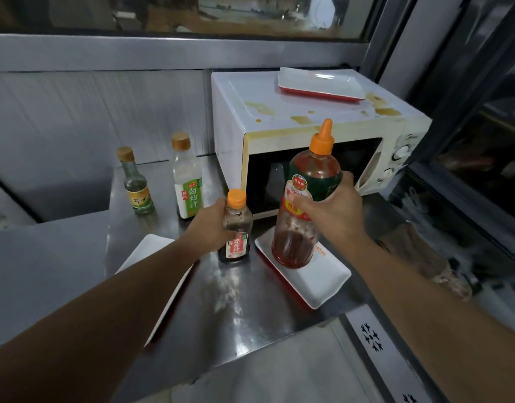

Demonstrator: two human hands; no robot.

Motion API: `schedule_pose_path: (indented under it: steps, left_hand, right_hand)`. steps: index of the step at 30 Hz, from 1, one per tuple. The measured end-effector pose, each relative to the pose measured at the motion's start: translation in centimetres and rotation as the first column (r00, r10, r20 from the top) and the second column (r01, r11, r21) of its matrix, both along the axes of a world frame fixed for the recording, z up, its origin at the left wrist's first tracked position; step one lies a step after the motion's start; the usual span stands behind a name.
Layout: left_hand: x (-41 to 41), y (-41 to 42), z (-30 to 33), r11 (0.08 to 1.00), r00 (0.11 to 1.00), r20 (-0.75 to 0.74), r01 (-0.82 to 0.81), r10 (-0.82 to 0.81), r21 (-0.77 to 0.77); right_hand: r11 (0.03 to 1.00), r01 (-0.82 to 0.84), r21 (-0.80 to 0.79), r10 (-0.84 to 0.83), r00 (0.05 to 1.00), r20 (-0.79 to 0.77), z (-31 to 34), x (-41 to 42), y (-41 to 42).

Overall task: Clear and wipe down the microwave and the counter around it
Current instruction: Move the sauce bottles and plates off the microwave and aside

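A white microwave [308, 112] stands at the back right of the steel counter [235, 309], its top spotted with brown stains. On that top lies a white and red tray [320, 84]. My right hand [334, 210] grips a tall sauce bottle [299, 228] with an orange nozzle cap; its base is on or just above a white and red tray [323, 280] in front of the microwave. My left hand [211, 228] holds a small dark sauce bottle [235, 228] with an orange cap, standing on the counter.
Two bottles with wooden-coloured caps stand left of the microwave: a small green-tinted one [137, 184] and a taller one with a green label [187, 181]. Another white tray [151, 251] lies under my left forearm. A steel wall runs behind; a dark glass frame lies right.
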State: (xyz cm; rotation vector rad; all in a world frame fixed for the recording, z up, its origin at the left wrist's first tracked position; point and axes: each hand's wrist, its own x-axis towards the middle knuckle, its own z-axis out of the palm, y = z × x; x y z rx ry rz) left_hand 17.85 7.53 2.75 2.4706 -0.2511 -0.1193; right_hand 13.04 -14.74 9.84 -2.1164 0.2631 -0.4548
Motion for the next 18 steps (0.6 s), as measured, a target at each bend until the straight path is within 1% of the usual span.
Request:
schedule_pose_path:
  steps: [5, 10, 14, 18]
  left_hand:
    - [-0.2, -0.1, -0.1, 0.999, 1.000, -0.005, -0.009, 0.009, -0.033]
    - [-2.5, 0.8, 1.0, 0.999, 1.000, 0.003, -0.019, 0.019, -0.046]
    - [-5.0, 2.0, 3.3, 0.997, 0.997, 0.011, -0.072, 0.072, -0.019]
    - [-8.3, 3.2, 6.6, 0.991, 0.991, 0.021, -0.132, 0.133, -0.014]
  right_hand:
    - [1.000, 0.008, -0.009, -0.008, 1.000, 0.001, -0.3, -1.0, 0.5]
    - [1.000, -0.020, 0.004, 0.020, 1.000, 0.000, 0.6, -2.0, 0.9]
    - [0.997, -0.066, 0.033, 0.066, 0.998, -0.002, 1.8, -3.2, 1.4]
    - [0.993, -0.111, 0.025, 0.111, 0.994, 0.017, 3.1, -4.8, 2.5]
